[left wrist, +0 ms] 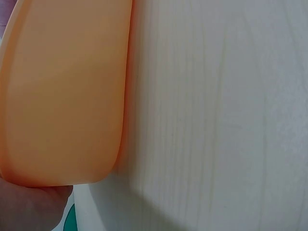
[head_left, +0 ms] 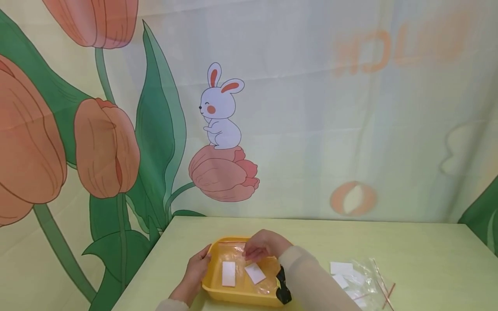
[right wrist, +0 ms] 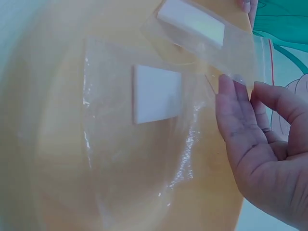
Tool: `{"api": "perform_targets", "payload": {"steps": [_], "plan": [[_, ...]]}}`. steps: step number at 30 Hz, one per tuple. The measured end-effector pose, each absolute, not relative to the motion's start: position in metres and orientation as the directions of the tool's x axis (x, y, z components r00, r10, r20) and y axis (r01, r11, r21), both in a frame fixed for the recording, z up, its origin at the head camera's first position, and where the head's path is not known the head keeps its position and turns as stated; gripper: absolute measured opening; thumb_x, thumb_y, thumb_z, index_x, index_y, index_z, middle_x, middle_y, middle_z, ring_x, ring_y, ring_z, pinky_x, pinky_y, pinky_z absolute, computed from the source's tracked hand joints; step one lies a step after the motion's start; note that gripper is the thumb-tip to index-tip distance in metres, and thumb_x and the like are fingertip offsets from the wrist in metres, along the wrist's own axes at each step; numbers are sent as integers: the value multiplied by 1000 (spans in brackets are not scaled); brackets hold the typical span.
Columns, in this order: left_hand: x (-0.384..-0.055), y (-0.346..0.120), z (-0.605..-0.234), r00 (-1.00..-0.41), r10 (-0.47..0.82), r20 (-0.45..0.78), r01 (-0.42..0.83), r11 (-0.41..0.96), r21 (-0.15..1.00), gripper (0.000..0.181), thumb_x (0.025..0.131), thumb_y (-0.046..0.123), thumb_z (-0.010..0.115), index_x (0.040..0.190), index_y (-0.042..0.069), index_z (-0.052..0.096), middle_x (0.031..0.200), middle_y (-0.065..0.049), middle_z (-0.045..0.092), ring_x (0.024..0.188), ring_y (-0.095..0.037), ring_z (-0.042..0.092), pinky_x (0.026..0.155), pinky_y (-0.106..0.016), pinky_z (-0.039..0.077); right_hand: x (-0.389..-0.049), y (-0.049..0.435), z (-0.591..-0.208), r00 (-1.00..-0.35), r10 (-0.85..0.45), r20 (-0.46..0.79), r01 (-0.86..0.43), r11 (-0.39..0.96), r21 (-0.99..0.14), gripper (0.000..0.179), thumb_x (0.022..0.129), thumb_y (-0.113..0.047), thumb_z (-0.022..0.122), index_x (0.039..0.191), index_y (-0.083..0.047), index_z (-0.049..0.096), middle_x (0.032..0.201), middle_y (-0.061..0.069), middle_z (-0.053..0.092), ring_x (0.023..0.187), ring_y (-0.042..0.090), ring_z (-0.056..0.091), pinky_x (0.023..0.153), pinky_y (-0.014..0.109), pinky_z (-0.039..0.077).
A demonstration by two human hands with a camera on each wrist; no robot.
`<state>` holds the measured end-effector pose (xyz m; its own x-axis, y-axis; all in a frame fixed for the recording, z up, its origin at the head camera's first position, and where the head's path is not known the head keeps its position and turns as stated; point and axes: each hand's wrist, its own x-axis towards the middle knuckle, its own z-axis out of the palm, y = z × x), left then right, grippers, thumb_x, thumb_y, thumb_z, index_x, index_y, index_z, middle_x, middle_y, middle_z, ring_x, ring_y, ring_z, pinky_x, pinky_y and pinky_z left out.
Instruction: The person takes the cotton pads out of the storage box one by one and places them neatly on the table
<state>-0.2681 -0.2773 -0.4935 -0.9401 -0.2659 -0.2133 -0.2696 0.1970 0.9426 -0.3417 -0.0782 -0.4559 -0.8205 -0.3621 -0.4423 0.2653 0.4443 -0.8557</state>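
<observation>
A yellow plastic basin (head_left: 233, 299) stands on the table, and my left hand (head_left: 194, 270) grips its left rim. Inside lie two clear zip bags, each with a white rectangular piece: one piece (head_left: 228, 274) stands straight at the left, the other (head_left: 255, 273) is slanted to its right. My right hand (head_left: 261, 247) reaches over the far rim with fingers bunched. In the right wrist view its thumb and fingertips pinch at the zip end of the nearer bag (right wrist: 110, 144), whose edge there is partly hidden by the fingers.
More clear zip bags (head_left: 363, 276) with white pieces lie on the table (head_left: 311, 237) to the right. A black object (head_left: 283, 287) overlaps the basin's right side. Behind the table hangs a printed cloth (head_left: 295, 129) with tulips and a rabbit.
</observation>
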Motion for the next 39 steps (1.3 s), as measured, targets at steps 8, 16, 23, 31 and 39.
{"api": "perform_targets", "payload": {"steps": [8, 16, 23, 31, 39], "plan": [[-268, -277, -494, -941, -270, -206, -263, 196, 945, 47, 110, 8, 35, 154, -6, 35, 162, -30, 31, 151, -48, 33, 124, -58, 34, -341, -76, -444, -859, -364, -360, 178, 449, -876, 13, 94, -5, 69, 102, 4, 72, 89, 13, 76, 76, 17, 73, 79, 33, 67], [-266, -279, -493, -947, -259, -191, -247, 205, 947, 47, 110, 8, 36, 154, -7, 34, 162, -30, 29, 152, -48, 30, 125, -58, 32, -342, -67, -429, -867, -388, -313, 124, 440, -889, 11, 94, -6, 70, 102, 1, 70, 90, 12, 76, 75, 16, 69, 83, 35, 67], [-267, -279, -494, -949, -258, -182, -239, 208, 949, 47, 110, 7, 37, 154, -7, 35, 162, -29, 29, 153, -48, 28, 126, -59, 29, -344, -51, -413, -875, -391, -284, 96, 435, -895, 11, 96, -7, 68, 105, 0, 69, 92, 11, 75, 78, 18, 71, 84, 33, 67], [-266, -278, -493, -947, -257, -192, -247, 205, 947, 47, 109, 7, 36, 154, -7, 34, 163, -29, 29, 153, -48, 27, 126, -59, 29, -351, -32, -398, -873, -413, -260, 75, 412, -908, 10, 98, -6, 66, 106, 0, 67, 91, 10, 74, 79, 16, 71, 92, 38, 65], [-267, -278, -494, -945, -261, -197, -253, 206, 945, 47, 110, 8, 36, 155, -6, 34, 163, -28, 28, 153, -47, 27, 126, -58, 29, -349, -13, -384, -867, -435, -245, 45, 421, -906, 15, 99, -8, 65, 110, 1, 66, 95, 10, 73, 91, 24, 73, 94, 38, 64]]}}
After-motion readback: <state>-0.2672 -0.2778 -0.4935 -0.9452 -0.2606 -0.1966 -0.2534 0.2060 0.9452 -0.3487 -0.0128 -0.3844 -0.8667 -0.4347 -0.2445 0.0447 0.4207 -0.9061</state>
